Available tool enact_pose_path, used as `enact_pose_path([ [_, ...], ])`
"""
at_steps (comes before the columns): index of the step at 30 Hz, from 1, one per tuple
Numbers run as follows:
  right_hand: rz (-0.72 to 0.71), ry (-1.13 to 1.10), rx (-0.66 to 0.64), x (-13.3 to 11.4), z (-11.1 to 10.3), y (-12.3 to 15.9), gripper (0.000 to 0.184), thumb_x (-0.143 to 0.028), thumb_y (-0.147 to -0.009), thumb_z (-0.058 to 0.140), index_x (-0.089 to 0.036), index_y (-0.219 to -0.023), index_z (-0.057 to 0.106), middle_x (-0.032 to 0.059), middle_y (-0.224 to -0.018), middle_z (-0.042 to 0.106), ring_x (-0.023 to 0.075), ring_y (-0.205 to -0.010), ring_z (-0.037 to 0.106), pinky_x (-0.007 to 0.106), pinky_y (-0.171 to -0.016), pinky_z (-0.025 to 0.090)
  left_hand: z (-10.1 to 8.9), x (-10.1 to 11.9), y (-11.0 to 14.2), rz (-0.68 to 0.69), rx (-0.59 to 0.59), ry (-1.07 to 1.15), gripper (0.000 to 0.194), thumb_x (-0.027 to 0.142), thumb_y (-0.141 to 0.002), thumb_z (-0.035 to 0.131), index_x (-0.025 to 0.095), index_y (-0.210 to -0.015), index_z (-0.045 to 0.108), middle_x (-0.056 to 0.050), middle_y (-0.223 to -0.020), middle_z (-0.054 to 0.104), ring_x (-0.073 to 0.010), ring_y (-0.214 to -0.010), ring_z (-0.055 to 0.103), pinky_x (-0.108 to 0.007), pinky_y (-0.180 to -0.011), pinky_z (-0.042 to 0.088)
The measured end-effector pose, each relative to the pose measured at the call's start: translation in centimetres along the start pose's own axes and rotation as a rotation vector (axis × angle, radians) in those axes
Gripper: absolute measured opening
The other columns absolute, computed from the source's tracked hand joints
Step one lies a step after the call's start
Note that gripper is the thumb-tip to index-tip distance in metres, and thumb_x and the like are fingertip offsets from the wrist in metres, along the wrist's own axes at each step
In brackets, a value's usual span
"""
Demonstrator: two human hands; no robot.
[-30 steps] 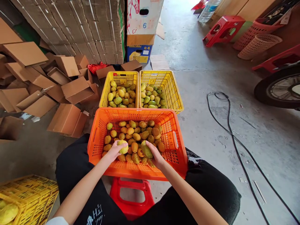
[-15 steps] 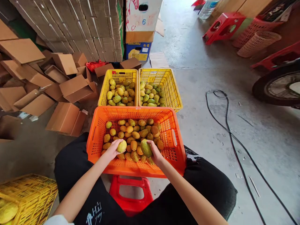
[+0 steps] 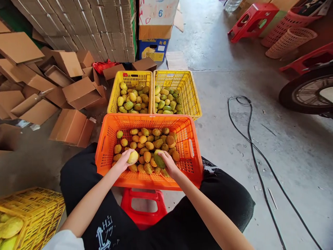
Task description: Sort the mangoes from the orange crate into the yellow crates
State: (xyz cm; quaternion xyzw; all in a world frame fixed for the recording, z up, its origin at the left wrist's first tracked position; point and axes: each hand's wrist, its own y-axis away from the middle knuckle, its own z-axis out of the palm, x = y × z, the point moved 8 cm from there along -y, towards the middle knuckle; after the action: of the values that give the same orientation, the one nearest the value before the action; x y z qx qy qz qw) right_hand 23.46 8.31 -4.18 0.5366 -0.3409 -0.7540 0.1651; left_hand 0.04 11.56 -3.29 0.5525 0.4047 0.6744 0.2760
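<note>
My left hand is closed round a pale yellow oval fruit, whose kind I cannot make out for sure. A larger green fruit is gripped in my right hand. Both hands are over the orange plastic crate, which rests on a red stool between my knees. Inside the crate lie several yellow, orange and brownish fruits, partly covered by my hands and the held fruit.
Two yellow crates of yellow and green fruit adjoin the orange crate's far side. Another yellow crate stands at lower left. Cardboard boxes litter the left floor. On the right lie a black cable and a wheel.
The view has tilted slightly, so the crates sit a little higher. My right hand has turned the green fruit, with the fingers now further over its top. Both hands keep their fruit.
</note>
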Motion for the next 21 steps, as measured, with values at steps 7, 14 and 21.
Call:
enact_pose_path([
  [7,0.06,-0.016,0.068,1.0,-0.9,-0.8,0.024,-0.047,-0.069,0.072,-0.024,-0.075,0.065,-0.0005,-0.072,0.067,0.0195,-0.074,0.062,0.027,-0.06,0.048,0.2,-0.8,-0.4,-0.1,-0.045,0.018,0.026,0.04,-0.088,0.073,0.017,-0.091,0.06,-0.006,-0.074,0.069,-0.022,-0.072,0.074,-0.035,-0.068,0.063],
  [14,0.198,-0.09,0.025,1.9,-0.3,-0.8,0.025,-0.05,-0.075,0.069,-0.026,-0.075,0.061,0.0011,-0.067,0.068,0.0243,-0.077,0.069,0.03,-0.057,0.05,1.0,-0.1,0.5,0.001,-0.134,-0.054,0.042,0.024,-0.068,0.093,0.019,-0.092,0.058,-0.003,-0.083,0.07,-0.0172,-0.075,0.071,-0.037,-0.078,0.063],
  [21,0.082,-0.109,-0.087,0.1,1.1,0.5,0.04,-0.047,-0.061,0.089,-0.026,-0.083,0.064,-0.0007,-0.074,0.069,0.0209,-0.072,0.066,0.032,-0.064,0.055,1.1,0.2,0.7,-0.016,-0.098,-0.004,0.014,0.024,-0.088,0.071,0.018,-0.085,0.059,0.0,-0.076,0.066,-0.0137,-0.068,0.065,-0.032,-0.076,0.062],
])
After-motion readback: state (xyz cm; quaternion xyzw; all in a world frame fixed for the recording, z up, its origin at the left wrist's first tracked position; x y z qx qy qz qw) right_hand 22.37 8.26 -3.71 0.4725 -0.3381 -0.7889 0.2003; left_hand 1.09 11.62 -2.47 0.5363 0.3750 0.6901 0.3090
